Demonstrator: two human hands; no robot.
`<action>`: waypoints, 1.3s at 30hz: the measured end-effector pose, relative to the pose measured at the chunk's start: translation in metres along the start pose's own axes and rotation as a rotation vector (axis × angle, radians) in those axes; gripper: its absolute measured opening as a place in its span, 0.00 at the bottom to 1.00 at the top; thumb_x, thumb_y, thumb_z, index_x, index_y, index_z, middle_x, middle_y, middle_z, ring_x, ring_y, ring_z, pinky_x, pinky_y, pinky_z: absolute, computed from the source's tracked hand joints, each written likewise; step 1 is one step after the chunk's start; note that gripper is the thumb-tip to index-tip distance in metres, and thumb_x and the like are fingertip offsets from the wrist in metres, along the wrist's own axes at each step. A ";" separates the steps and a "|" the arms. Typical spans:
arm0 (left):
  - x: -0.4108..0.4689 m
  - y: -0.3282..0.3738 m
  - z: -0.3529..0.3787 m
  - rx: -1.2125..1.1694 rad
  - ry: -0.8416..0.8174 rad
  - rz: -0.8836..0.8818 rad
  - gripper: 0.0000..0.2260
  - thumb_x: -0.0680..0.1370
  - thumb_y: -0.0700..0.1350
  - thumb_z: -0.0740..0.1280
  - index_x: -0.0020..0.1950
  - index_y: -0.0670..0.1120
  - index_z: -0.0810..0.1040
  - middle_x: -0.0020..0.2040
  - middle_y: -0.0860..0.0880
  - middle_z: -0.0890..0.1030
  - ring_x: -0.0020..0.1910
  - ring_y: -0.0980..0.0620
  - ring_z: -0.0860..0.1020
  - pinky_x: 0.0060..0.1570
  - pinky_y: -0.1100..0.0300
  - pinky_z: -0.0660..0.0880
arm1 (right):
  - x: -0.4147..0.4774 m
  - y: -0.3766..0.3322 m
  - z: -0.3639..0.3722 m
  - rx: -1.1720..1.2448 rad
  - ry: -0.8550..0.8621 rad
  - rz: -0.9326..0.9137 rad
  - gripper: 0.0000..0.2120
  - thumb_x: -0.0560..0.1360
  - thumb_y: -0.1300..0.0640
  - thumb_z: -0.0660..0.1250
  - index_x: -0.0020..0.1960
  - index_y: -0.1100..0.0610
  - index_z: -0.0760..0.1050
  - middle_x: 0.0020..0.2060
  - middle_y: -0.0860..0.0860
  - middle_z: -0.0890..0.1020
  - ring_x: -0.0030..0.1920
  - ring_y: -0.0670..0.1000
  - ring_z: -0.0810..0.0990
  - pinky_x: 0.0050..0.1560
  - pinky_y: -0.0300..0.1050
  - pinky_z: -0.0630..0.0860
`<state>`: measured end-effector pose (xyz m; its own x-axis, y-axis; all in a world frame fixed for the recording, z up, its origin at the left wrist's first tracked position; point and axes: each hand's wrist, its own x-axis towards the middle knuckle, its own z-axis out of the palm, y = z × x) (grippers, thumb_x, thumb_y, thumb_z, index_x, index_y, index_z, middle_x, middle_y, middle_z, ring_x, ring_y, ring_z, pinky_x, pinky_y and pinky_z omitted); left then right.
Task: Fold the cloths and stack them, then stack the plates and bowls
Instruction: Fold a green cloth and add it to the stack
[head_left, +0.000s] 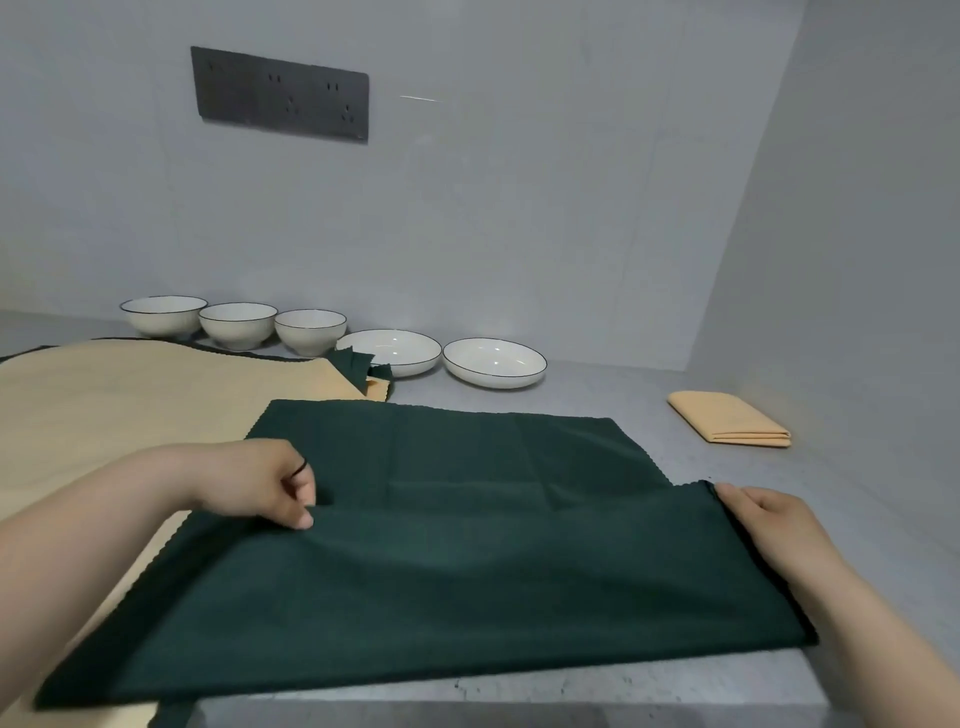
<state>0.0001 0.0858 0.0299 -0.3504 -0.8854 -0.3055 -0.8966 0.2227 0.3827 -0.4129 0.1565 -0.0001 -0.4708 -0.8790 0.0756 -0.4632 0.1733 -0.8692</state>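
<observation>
1. Grey walls and a grey bench (878, 499) fill the head view. The green cloth (467, 561) lies across the bench front, its near half raised and doubled toward the far half.
2. The left hand (270, 483) pinches the raised edge near its left end. The right hand (763, 519) grasps the right corner.
3. The raised edge sags between the hands. Laid down slack, it would likely wrinkle or land askew of the far edge.
4. The green cloth's left part overlaps the yellow cloth (130, 410). Dragging the fold could pull that one along and bunch it toward the bowls (238, 325) and plates (493, 362) by the wall.
5. A wide sweep could nudge the folded cloth (730, 418) on the right, though it lies well apart.
6. The right thumb is hidden under the fabric. The yellow cloth's left side is cut off. Another green cloth shows only as a corner and a thin rim behind the yellow cloth, so I cannot tell how it lies. The folded cloth's layers cannot be counted.
</observation>
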 end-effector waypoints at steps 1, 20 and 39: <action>0.006 -0.001 -0.002 0.029 0.069 -0.005 0.11 0.75 0.43 0.67 0.34 0.51 0.72 0.32 0.58 0.74 0.31 0.62 0.71 0.33 0.74 0.67 | 0.005 -0.003 0.004 0.011 -0.015 0.010 0.14 0.77 0.53 0.62 0.37 0.60 0.67 0.33 0.56 0.68 0.35 0.52 0.65 0.33 0.44 0.58; 0.042 0.025 0.047 0.433 0.438 0.164 0.07 0.81 0.50 0.53 0.42 0.55 0.60 0.35 0.59 0.64 0.44 0.56 0.66 0.33 0.69 0.61 | 0.022 0.023 -0.016 -0.143 -0.002 0.003 0.07 0.75 0.63 0.65 0.39 0.61 0.78 0.37 0.61 0.81 0.40 0.61 0.79 0.33 0.44 0.73; 0.120 0.021 -0.001 0.204 0.412 -0.035 0.07 0.78 0.53 0.62 0.46 0.51 0.68 0.48 0.52 0.74 0.52 0.51 0.74 0.45 0.64 0.64 | 0.120 -0.010 0.009 -0.356 0.063 -0.005 0.19 0.76 0.61 0.63 0.29 0.58 0.59 0.27 0.54 0.65 0.30 0.52 0.62 0.31 0.45 0.55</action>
<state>-0.0602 -0.0167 0.0022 -0.2193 -0.9730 0.0727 -0.9553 0.2292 0.1868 -0.4574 0.0455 0.0134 -0.5079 -0.8532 0.1187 -0.6930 0.3229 -0.6445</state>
